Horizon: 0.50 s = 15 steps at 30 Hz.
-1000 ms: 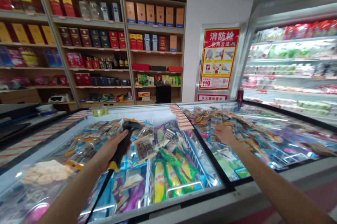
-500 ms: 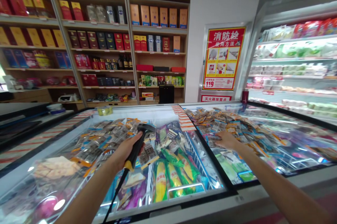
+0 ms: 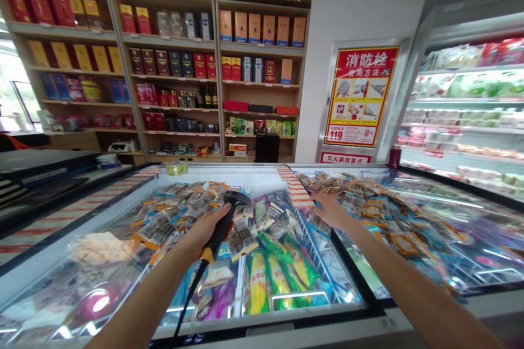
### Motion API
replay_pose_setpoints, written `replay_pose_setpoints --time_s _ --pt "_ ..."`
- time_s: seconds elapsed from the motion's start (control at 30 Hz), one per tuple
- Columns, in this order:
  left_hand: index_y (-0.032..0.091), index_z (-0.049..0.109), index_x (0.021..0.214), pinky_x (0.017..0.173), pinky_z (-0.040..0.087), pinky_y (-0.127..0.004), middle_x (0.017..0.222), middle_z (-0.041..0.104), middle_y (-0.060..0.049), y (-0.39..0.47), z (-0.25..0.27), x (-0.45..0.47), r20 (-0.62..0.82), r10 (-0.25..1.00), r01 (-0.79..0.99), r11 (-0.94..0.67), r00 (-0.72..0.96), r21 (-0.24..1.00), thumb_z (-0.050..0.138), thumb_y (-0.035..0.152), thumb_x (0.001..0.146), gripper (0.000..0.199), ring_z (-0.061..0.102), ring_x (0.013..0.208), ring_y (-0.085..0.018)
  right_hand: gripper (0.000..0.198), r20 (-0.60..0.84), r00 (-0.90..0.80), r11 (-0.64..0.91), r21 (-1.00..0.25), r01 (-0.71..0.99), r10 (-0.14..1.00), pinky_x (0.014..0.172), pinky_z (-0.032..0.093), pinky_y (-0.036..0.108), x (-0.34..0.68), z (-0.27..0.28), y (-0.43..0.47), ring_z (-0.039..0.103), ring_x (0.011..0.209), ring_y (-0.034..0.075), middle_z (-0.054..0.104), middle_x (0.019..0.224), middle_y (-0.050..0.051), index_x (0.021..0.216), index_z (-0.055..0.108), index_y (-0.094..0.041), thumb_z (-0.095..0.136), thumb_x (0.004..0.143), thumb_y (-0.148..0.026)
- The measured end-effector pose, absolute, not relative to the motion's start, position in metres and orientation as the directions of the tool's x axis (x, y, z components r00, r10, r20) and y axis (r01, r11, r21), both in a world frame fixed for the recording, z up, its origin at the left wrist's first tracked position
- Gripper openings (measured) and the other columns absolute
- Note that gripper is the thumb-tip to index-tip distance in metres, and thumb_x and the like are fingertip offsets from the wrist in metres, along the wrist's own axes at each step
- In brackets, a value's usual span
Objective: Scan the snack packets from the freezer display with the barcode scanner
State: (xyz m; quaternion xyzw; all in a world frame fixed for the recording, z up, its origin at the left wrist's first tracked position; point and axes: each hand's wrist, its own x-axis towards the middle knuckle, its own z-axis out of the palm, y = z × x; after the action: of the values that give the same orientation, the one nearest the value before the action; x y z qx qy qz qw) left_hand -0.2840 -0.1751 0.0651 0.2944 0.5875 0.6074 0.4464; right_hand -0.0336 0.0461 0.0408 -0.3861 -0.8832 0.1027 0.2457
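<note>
My left hand (image 3: 213,229) is wrapped round the handle of a black and yellow barcode scanner (image 3: 221,229), whose cable runs down toward me. The scanner's head is over the brown packets (image 3: 186,204) in the left part of the chest freezer. My right hand (image 3: 329,211) reaches over the freezer's dark middle divider, beside the red-striped strip (image 3: 295,190). Its fingers are stretched out, with nothing visible in them. Corn cobs in green and yellow wrappers (image 3: 280,272) lie in a white wire basket (image 3: 313,250) between my arms.
More brown packets (image 3: 368,204) are heaped in the right part of the freezer. Shelves of boxed goods (image 3: 172,62) stand behind, with a red notice (image 3: 362,95) on the wall. A lit display fridge (image 3: 470,103) is at the right, and a dark counter (image 3: 45,166) at the left.
My right hand has moved left, from above the right-hand packets to the divider. The view has turned slightly left. My left hand still grips the scanner.
</note>
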Motion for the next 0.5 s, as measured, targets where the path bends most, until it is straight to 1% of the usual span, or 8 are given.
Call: replay_pose_setpoints --time_s 0.03,0.1,0.17,0.27,0.3,0.37,0.43,0.5 --pt "0.011 0.054 0.062 0.040 0.039 -0.019 0.054 0.058 -0.005 -0.175 0.065 -0.285 -0.165 0.892 -0.195 0.088 -0.421 0.977 0.057 0.044 0.066 0.033 0.050 0.042 -0.009 0.028 0.352 -0.531 0.636 -0.386 0.668 0.771 0.088 0.033 0.037 -0.031 0.037 0.046 0.053 0.099 0.025 0.062 0.101 0.010 0.093 0.064 -0.020 0.053 0.068 -0.026" --pt "0.011 0.054 0.061 0.040 0.039 -0.019 0.053 0.057 -0.005 -0.175 0.064 -0.286 -0.157 0.897 -0.190 0.084 -0.413 0.978 0.057 0.045 0.065 0.035 0.050 0.042 -0.009 0.029 0.323 -0.431 0.536 -0.421 0.732 0.843 0.082 0.036 0.042 -0.020 0.030 0.048 0.057 0.091 0.029 0.066 0.082 0.013 0.083 0.066 -0.019 0.055 0.066 -0.040" --pt "0.011 0.054 0.061 0.040 0.038 -0.019 0.054 0.058 -0.005 -0.175 0.063 -0.286 -0.154 0.900 -0.193 0.080 -0.408 0.978 0.057 0.046 0.065 0.036 0.050 0.042 -0.009 0.033 0.273 -0.344 0.436 -0.461 0.773 0.899 0.077 0.038 0.043 -0.009 0.021 0.051 0.059 0.083 0.031 0.065 0.066 0.012 0.066 0.066 -0.019 0.058 0.059 -0.051" --pt "0.011 0.054 0.062 0.040 0.038 -0.019 0.054 0.058 -0.005 -0.173 0.061 -0.286 -0.165 0.899 -0.210 0.084 -0.407 0.974 0.057 0.045 0.065 0.034 0.050 0.042 -0.009 0.041 0.197 -0.222 0.295 -0.549 0.782 0.955 0.071 0.039 0.046 -0.007 0.009 0.054 0.060 0.077 0.035 0.062 0.055 0.012 0.049 0.058 -0.019 0.060 0.048 -0.060" --pt "0.011 0.054 0.063 0.040 0.038 -0.019 0.054 0.058 -0.005 -0.172 0.060 -0.286 -0.167 0.899 -0.214 0.084 -0.405 0.973 0.057 0.045 0.065 0.034 0.050 0.042 -0.009 0.041 0.182 -0.197 0.267 -0.584 0.767 0.963 0.070 0.040 0.046 -0.011 0.006 0.055 0.060 0.076 0.035 0.062 0.054 0.011 0.047 0.057 -0.019 0.062 0.046 -0.059" --pt "0.011 0.054 0.062 0.040 0.039 -0.020 0.054 0.058 -0.005 -0.172 0.059 -0.286 -0.161 0.902 -0.210 0.081 -0.400 0.974 0.056 0.045 0.066 0.034 0.050 0.042 -0.010 0.035 0.181 -0.175 0.252 -0.660 0.708 0.968 0.070 0.041 0.043 -0.022 0.003 0.057 0.061 0.076 0.033 0.063 0.055 0.009 0.048 0.056 -0.019 0.065 0.045 -0.052" --pt "0.011 0.054 0.062 0.040 0.039 -0.020 0.054 0.058 -0.005 -0.172 0.058 -0.288 -0.153 0.903 -0.194 0.079 -0.402 0.978 0.055 0.046 0.067 0.034 0.050 0.042 -0.009 0.025 0.208 -0.175 0.272 -0.745 0.609 0.962 0.071 0.042 0.039 -0.034 0.004 0.058 0.060 0.081 0.031 0.065 0.061 0.007 0.055 0.058 -0.020 0.068 0.046 -0.041" --pt "0.011 0.054 0.062 0.040 0.039 -0.019 0.054 0.058 -0.005 -0.173 0.058 -0.290 -0.153 0.899 -0.179 0.086 -0.410 0.980 0.054 0.046 0.067 0.035 0.050 0.042 -0.009 0.022 0.242 -0.178 0.298 -0.832 0.468 0.954 0.071 0.043 0.037 -0.043 0.005 0.058 0.060 0.084 0.029 0.066 0.069 0.006 0.065 0.060 -0.019 0.066 0.050 -0.034"
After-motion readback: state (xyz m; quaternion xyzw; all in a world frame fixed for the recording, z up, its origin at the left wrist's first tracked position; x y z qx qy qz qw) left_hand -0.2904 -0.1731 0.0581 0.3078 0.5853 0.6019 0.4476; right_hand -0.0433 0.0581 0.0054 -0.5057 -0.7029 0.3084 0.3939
